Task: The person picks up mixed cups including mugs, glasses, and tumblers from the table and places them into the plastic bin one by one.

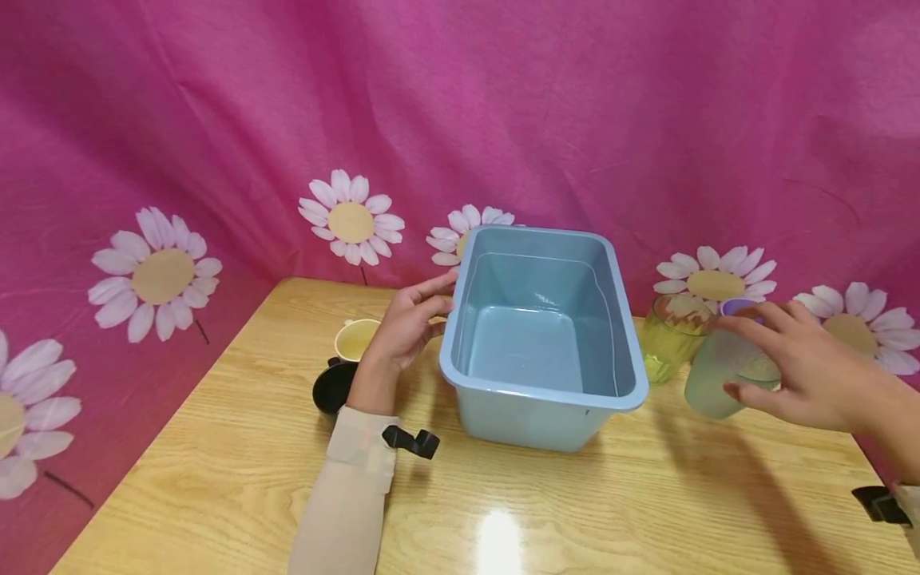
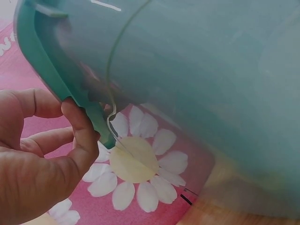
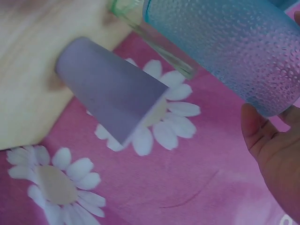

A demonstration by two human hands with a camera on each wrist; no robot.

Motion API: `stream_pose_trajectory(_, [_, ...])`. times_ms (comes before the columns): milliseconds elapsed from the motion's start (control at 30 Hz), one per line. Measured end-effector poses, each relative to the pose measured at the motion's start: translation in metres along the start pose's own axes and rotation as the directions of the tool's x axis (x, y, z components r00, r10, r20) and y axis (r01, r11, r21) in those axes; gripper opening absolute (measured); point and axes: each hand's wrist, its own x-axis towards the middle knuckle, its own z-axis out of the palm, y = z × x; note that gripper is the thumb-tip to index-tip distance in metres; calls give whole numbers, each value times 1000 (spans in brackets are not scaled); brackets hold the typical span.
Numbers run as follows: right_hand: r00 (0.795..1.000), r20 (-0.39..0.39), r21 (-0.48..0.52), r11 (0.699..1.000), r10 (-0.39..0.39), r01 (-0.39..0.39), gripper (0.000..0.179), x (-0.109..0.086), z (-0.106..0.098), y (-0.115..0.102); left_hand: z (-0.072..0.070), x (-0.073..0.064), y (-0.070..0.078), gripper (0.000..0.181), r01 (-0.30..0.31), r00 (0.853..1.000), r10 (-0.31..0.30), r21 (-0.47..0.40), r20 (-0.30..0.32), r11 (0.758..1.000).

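Observation:
A light blue plastic basin (image 1: 542, 415) stands on the table, with nothing inside it. My left hand (image 1: 411, 323) is at its left rim; in the left wrist view the thumb and fingers (image 2: 77, 122) pinch the rim (image 2: 51, 70). To the right of the basin, my right hand (image 1: 805, 367) grips a frosted, bumpy tumbler (image 3: 229, 47) near its upper end, and the tumbler tilts. A yellow-green clear glass (image 1: 661, 343) stands between that tumbler and the basin. Behind the hand is a purple cup (image 3: 108, 89), mostly hidden in the head view.
Left of the basin, a pale yellow cup (image 1: 355, 339) and a black cup (image 1: 332, 389) stand close together, partly behind the left forearm. A pink cloth with white daisies (image 1: 546, 112) hangs along the back and sides of the wooden table (image 1: 237, 447).

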Motion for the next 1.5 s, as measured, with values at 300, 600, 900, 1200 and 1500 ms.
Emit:
stream_pose_trajectory(300, [1000,4,-49,999,-3,3,75,16,-27,-3,1,1,-3,51,-9,1000,9,-1,-6,1000])
stream_pose_trajectory(600, [999,38,-60,998,-21,24,76,34,-52,-4,2,2,-1,49,-5,1000,5,1,-20,1000])
stream_pose_trajectory(900, [998,25,-81,995,-56,58,74,56,-70,-10,1,2,-1,50,2,1000,-1,12,-21,1000])
stream_pose_trajectory(1200, [998,19,-56,997,-59,60,72,75,-81,-25,3,2,-2,51,2,1000,-2,-14,-23,1000])
stream_pose_trajectory(1500, [994,-14,-9,994,-108,108,71,95,-82,-38,4,2,-2,53,-8,1000,7,-28,-17,1000])
